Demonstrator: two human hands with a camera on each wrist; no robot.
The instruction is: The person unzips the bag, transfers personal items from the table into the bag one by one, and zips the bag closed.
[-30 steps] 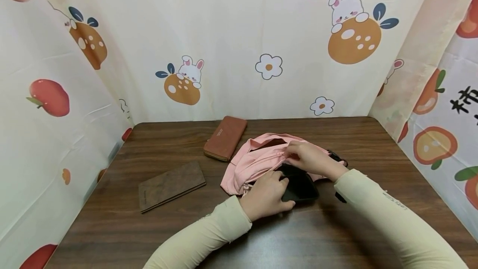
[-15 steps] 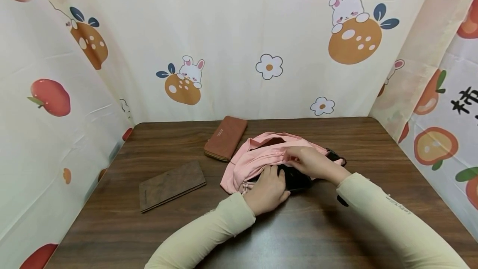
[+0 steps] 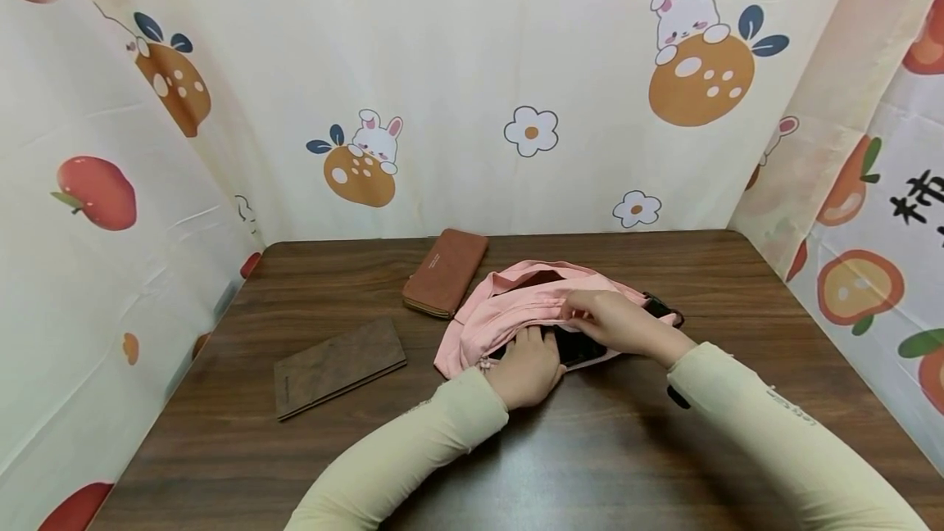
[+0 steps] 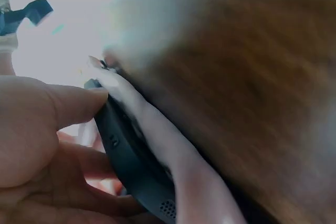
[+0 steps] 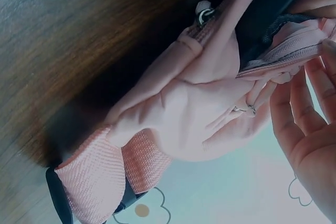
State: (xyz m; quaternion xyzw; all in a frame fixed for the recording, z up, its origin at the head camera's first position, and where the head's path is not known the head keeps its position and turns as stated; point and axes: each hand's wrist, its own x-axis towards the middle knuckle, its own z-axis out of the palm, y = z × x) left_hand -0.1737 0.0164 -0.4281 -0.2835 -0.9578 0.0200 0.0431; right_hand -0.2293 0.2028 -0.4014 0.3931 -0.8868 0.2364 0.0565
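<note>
A pink waist bag (image 3: 472, 336) lies on the table with its zipped pocket spread open. My left hand (image 3: 525, 371) grips a flat black device (image 4: 126, 158) with rounded corners and small round holes in its edge. The thumb lies on its near edge and the fingers pass behind it. Most of the device sits inside the pocket, and the pink rim covers its far side in the left wrist view. My right hand (image 3: 610, 319) pinches the upper edge of the opening beside the zipper (image 5: 291, 56), holding it up.
A reddish-brown zip wallet (image 3: 446, 273) lies behind the bag to its left. Further left is a dark brown folded wallet (image 3: 339, 367). The bag's strap ends in a black buckle (image 3: 664, 308) at right. A printed curtain (image 3: 457, 64) stands behind the wooden table (image 3: 605, 465).
The left hand has pushed the black device away from me, deeper into the pocket, so much less of it shows. The right hand has stayed at the pocket edge, moving only slightly.
</note>
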